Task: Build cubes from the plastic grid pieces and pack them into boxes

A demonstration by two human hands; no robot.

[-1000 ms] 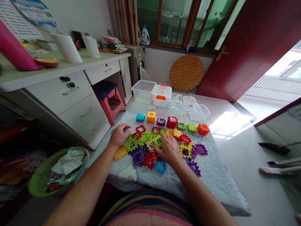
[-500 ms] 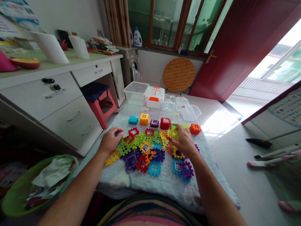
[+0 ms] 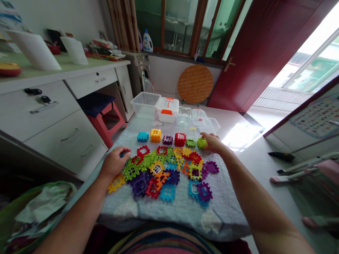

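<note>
My left hand [image 3: 116, 163] is curled at the left of the pieces, with a bit of a blue piece [image 3: 122, 154] showing between its fingers. At the right end of the back row, my right hand [image 3: 213, 143] has its fingers around the right side of a green block [image 3: 201, 143]. That row also has a blue block [image 3: 143, 137], a yellow block [image 3: 155, 135], a purple block [image 3: 167, 139], a red block [image 3: 180, 139] and a green piece [image 3: 190, 143]. Several loose notched pieces lie nearer me, among them a light-blue square [image 3: 167, 193] and a purple square [image 3: 212, 167].
Clear plastic boxes, including an open bin [image 3: 146, 106] and one with orange latches [image 3: 167, 110], stand at the table's far edge. Left of the table are a red stool [image 3: 106, 123], white drawers and a green basket. A red door stands at the right.
My right hand has moved right and away from me, off the yellow-green piece over the pile, to the green block. The orange block is now hidden. The view has shifted slightly.
</note>
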